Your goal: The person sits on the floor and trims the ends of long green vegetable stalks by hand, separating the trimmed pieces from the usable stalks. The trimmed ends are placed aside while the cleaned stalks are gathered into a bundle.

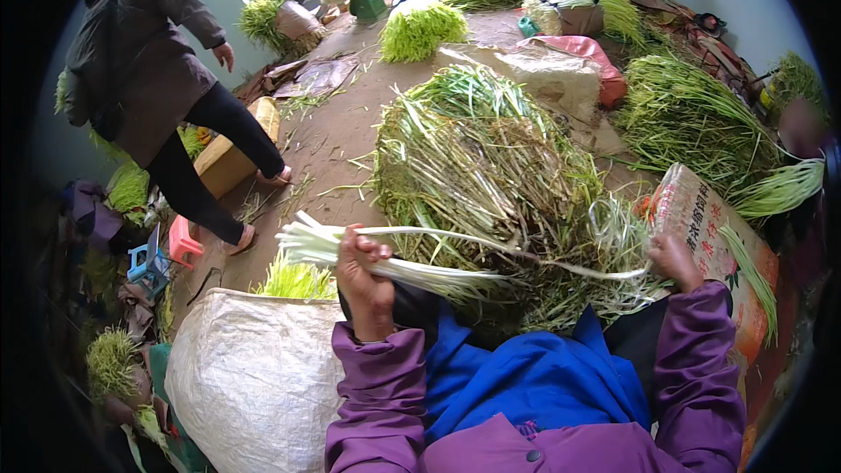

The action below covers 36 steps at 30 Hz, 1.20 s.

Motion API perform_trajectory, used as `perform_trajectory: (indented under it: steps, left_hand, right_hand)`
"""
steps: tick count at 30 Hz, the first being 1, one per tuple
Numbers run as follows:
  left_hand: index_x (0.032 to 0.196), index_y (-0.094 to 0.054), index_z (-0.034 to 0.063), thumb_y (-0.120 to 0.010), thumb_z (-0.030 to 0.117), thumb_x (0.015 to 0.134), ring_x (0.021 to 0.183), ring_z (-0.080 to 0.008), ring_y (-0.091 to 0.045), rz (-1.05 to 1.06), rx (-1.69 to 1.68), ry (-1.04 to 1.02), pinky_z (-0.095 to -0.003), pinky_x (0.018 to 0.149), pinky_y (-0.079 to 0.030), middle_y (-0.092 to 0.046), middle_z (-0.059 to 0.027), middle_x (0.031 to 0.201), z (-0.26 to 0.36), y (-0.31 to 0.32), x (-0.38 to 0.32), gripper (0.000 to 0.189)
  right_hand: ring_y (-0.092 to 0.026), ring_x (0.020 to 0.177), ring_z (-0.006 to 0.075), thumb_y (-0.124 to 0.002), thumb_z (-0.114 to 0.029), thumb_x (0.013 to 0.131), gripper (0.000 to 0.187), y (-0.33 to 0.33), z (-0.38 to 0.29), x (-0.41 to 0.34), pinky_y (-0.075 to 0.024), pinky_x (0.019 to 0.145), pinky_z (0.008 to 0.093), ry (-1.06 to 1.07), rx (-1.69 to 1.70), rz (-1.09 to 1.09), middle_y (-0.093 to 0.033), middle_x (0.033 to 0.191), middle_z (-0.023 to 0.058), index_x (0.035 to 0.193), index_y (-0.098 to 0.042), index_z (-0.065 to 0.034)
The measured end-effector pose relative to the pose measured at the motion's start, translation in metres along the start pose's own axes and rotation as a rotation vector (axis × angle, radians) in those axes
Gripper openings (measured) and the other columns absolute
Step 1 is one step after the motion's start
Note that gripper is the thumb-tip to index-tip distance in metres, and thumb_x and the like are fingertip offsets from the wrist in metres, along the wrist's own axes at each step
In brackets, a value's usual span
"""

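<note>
My left hand (365,276) is closed around a bundle of white stalks (447,274) from a leafy vegetable like garlic shoots. One stalk stretches from that hand to the right and tapers into a thin pale strip (604,272). Its far end reaches my right hand (675,263), whose fingers are curled tight; the grip point itself is partly hidden. Under both hands spreads a large heap of untrimmed stalks (486,171), with brown, soiled outer leaves. A blue apron (539,374) covers my lap.
A white woven sack (256,368) stands at my left, a printed sack (716,236) at my right. Another person (151,66) walks on the left, near a red stool (184,242) and a blue stool (148,266). More green bundles (424,29) and a heap (690,118) lie beyond.
</note>
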<state>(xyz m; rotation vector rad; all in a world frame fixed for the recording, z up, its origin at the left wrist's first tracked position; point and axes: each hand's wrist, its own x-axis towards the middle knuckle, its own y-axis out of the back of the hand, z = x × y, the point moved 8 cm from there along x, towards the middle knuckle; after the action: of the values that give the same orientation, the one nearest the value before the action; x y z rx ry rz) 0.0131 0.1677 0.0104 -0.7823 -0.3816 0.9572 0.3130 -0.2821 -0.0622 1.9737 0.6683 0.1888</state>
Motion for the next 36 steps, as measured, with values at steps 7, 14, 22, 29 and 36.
perform_trajectory:
  steps: [7, 14, 22, 29, 36]
  left_hand:
    - [0.102, -0.055, 0.0005, -0.053, 0.02, 0.091, 0.054, -0.0083, -0.043, -0.243, 0.1, 0.187, -0.0272, 0.057, -0.041, -0.051, 0.0006, 0.065, -0.049, -0.054, -0.035, 0.022]
    - [0.105, -0.054, -0.0033, -0.054, 0.017, 0.088, 0.054, -0.0093, -0.045, -0.235, 0.137, 0.31, -0.0273, 0.057, -0.042, -0.053, -0.0021, 0.067, -0.077, -0.056, -0.05, 0.026]
    - [0.097, -0.057, -0.0008, -0.061, 0.019, 0.086, 0.052, -0.0102, -0.046, -0.136, 0.286, 0.296, -0.0243, 0.05, -0.042, -0.053, -0.0023, 0.065, -0.09, -0.038, -0.054, 0.023]
    - [0.091, -0.057, 0.0033, -0.065, 0.018, 0.084, 0.053, -0.0093, -0.051, -0.125, 0.451, 0.293, -0.0235, 0.05, -0.043, -0.055, -0.0018, 0.064, -0.101, -0.036, -0.061, 0.018]
    - [0.087, -0.059, 0.002, -0.065, 0.016, 0.083, 0.053, -0.0088, -0.052, -0.17, 0.459, 0.296, -0.0209, 0.048, -0.04, -0.058, -0.0021, 0.063, -0.107, -0.041, -0.069, 0.016]
  right_hand:
    - [-0.058, 0.086, 0.0341, -0.059, -0.026, 0.083, 0.034, -0.02, -0.233, -0.016, -0.0467, 0.077, 0.0391, 0.644, 0.321, 0.047, -0.061, 0.093, 0.0176, 0.104, -0.059, 0.0]
    - [-0.054, 0.06, 0.0051, -0.049, -0.022, 0.094, 0.025, -0.084, -0.28, -0.037, -0.0439, 0.056, 0.0181, 0.261, 1.244, -0.613, -0.059, 0.072, 0.0002, 0.093, -0.061, -0.0005]
    - [-0.049, 0.054, 0.0036, -0.055, -0.02, 0.091, 0.018, -0.062, -0.251, -0.021, -0.0402, 0.049, 0.0174, 0.259, 1.081, -0.257, -0.057, 0.069, -0.002, 0.088, -0.062, -0.0029]
    - [-0.058, 0.066, 0.0278, -0.061, -0.017, 0.082, 0.015, -0.066, -0.266, -0.047, -0.0459, 0.059, 0.0339, 0.574, 0.561, -0.001, -0.058, 0.074, 0.0137, 0.083, -0.061, -0.0018]
    - [-0.054, 0.061, 0.0026, -0.059, -0.022, 0.089, 0.016, -0.103, -0.268, -0.032, -0.0433, 0.054, 0.0179, 0.188, 1.08, -0.474, -0.059, 0.074, -0.0032, 0.092, -0.061, -0.0064]
